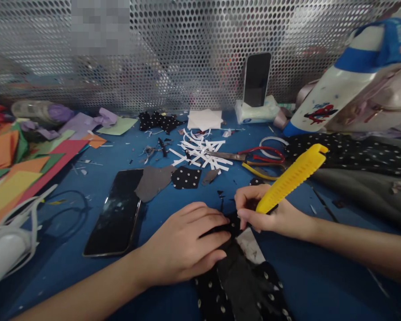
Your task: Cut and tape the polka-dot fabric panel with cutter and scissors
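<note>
My right hand (265, 209) grips a yellow utility knife (292, 178) like a pen, its handle slanting up to the right; the blade end is hidden by my fingers. Under it lies black polka-dot fabric (212, 292), with a plain dark strip along its middle. My left hand (190, 243) rests on this fabric with fingers stretched out, pressing it down just left of the knife. A small whitish piece (250, 246) shows at the fabric's edge between the hands.
A dark phone (115, 214) lies left of my hands. Beyond are white paper strips (203, 149), red-handled scissors (263, 154) and fabric scraps (186, 178). Coloured paper (53, 165) covers the left side. A water bottle (341, 84) stands right, before a perforated metal panel (187, 58).
</note>
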The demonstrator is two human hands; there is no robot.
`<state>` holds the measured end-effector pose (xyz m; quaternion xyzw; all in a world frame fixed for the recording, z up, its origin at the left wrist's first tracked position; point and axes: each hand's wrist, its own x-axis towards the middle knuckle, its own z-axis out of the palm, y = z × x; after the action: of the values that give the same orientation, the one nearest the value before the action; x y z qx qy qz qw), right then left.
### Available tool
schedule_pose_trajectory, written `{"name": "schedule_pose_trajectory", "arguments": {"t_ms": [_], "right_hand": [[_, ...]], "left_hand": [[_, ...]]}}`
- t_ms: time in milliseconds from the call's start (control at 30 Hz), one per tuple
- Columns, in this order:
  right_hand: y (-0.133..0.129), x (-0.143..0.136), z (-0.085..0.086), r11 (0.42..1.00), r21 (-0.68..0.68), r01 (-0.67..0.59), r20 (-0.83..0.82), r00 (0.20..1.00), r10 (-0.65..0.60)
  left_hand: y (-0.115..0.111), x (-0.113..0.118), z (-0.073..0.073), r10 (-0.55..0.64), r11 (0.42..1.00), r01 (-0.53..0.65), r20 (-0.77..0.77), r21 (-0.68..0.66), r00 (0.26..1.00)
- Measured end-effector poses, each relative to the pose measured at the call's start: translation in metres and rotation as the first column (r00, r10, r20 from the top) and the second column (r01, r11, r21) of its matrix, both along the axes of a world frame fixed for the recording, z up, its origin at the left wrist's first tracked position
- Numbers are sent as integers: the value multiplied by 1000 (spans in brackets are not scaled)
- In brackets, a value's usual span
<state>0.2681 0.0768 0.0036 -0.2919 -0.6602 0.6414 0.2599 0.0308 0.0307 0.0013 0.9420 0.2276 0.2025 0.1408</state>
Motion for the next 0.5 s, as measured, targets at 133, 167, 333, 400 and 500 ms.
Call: {"name": "schedule_pose_trajectory", "arguments": {"t_ms": [133,167,333,400,500], "right_hand": [[0,0,1,1000,-26,1,0,1000,-1],[0,0,1,1000,-31,1,1,1000,-1],[-1,0,2,999,-43,1,8,1000,-1],[-1,0,1,999,-43,7,8,1000,-6],[0,1,0,998,-56,6,-9,1000,-7]], "left_hand": [[0,0,0,1,1000,-1,-3,7,1000],[0,1,-1,1,1000,-1,-4,7,1000],[0,0,0,6,1000,-6,-7,13,1000],[0,0,0,4,1000,-4,0,10,1000],[0,0,0,2,1000,-2,6,8,1000]]}}
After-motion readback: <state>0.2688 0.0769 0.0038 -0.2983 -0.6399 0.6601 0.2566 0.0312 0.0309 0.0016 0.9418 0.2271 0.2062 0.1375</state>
